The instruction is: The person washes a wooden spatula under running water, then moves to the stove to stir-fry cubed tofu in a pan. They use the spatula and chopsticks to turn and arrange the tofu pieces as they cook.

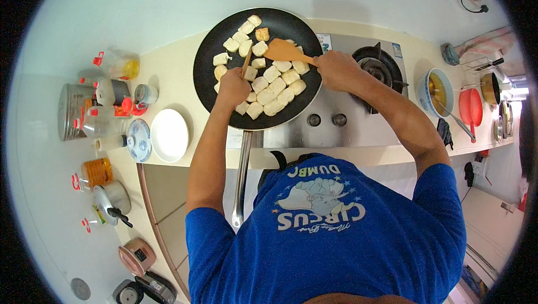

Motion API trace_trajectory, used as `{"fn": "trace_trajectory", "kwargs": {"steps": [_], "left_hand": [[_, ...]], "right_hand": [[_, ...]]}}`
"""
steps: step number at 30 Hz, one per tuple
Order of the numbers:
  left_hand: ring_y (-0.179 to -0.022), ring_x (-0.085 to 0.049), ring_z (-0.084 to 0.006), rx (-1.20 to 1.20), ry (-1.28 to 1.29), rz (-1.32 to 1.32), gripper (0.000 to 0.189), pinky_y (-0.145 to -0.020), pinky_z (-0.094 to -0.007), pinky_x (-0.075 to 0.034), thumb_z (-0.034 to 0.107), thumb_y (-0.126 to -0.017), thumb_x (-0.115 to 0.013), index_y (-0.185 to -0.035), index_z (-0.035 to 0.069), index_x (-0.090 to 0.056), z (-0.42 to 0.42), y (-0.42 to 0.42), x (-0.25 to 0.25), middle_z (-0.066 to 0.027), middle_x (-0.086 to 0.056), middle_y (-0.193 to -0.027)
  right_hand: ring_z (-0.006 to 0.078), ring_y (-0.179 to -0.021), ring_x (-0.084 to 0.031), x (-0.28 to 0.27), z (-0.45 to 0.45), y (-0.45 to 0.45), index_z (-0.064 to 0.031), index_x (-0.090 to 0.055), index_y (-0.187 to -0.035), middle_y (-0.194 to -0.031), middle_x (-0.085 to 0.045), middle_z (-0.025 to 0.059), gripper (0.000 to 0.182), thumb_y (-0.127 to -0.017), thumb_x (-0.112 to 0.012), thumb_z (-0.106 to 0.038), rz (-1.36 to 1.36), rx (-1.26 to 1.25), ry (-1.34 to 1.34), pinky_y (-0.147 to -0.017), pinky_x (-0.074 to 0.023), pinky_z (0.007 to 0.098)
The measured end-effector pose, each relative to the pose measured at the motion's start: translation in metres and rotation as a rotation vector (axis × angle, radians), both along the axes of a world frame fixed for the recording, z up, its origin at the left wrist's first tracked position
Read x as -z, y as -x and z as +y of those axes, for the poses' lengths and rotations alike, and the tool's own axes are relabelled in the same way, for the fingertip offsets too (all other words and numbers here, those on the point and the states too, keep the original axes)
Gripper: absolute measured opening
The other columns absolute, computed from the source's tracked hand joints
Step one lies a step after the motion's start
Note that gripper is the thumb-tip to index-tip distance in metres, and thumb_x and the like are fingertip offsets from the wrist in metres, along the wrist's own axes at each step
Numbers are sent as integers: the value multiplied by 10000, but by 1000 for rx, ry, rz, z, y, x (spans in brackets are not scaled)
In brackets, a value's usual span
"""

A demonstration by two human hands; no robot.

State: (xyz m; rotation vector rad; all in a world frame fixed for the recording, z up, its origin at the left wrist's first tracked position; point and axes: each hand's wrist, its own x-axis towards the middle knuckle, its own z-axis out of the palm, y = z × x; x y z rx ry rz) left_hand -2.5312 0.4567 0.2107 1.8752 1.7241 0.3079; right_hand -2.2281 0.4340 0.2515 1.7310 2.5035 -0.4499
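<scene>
A large black frying pan sits over the left side of the gas stove, its long metal handle pointing toward my body. Many pale tofu pieces lie in it, packed closely at the lower right. One piece near the top, a browned tofu piece, is golden. My left hand grips wooden chopsticks whose tips are among the pieces. From the right, my right hand holds a wooden spatula, its blade inside the pan over some tofu at the right.
Right of the pan is a bare burner, then a bowl of yellowish liquid with a utensil in it and a red pan. At left stand a white plate, a patterned lid, oil bottles and a pressure cooker.
</scene>
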Motion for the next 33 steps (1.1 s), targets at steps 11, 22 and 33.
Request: {"fn": "trace_trajectory", "kwargs": {"steps": [11, 22, 33], "left_hand": [[-960, -705, -409, 16, -34, -13, 401, -854, -440, -558, 44, -823, -564, -1193, -69, -668, 13, -4, 15, -322, -694, -1031], [-951, -702, -419, -26, 51, -241, 374, -842, -429, -556, 48, -807, -565, -1140, -68, -689, 8, -6, 26, -319, -694, -998], [-594, -673, -222, -6, -15, -234, 448, -584, -354, -525, 34, -796, -576, -1223, -85, -640, 6, -15, 35, -181, -689, -723]], "right_hand": [[415, -802, -694, 40, -5, 13, 9, -661, -1083, -820, -683, 242, 259, -912, -585, -171, 26, 76, 57, -705, -553, 544], [417, -848, -686, 5, -28, -2, -13, -661, -1124, -854, -688, 226, 266, -931, -572, -174, 130, 139, 4, -772, -547, 532], [410, -792, -714, -38, -17, -12, 42, -683, -922, -828, -700, 241, 189, -843, -600, -109, -99, -6, -181, -693, -581, 516]]}}
